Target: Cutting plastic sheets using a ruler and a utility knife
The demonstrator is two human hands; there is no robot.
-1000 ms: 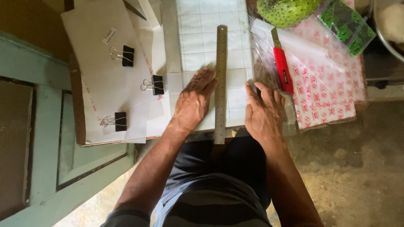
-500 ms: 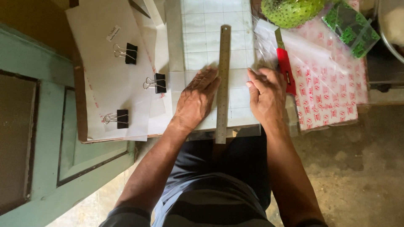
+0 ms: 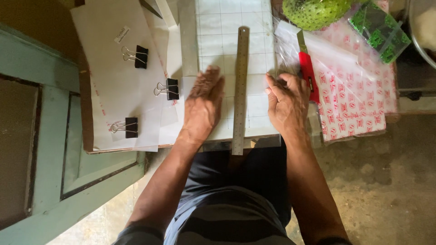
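Steel ruler (image 3: 239,90) lying lengthwise on gridded white sheet (image 3: 218,27), near end overhanging board edge toward lap. Left hand (image 3: 203,106) resting flat just left of ruler, fingers spread, gripping nothing. Right hand (image 3: 287,103) sitting just right of ruler, fingers curling loosely on sheet edge; whether pinching it, cannot tell. Red utility knife (image 3: 307,72) lying beside right hand. Binder clips (image 3: 167,89) sitting left.

- We see a brushed metal ruler (image 3: 240,90), dull grey and smooth.
- The gridded sheet (image 3: 218,31) beneath it looks like matt white paper.
- Far right, clear plastic bags (image 3: 349,97) shine glossy and crinkled.
- The green fruit (image 3: 313,11) has bumpy, rough skin.
- The binder clips (image 3: 167,89) are black and wire metal.
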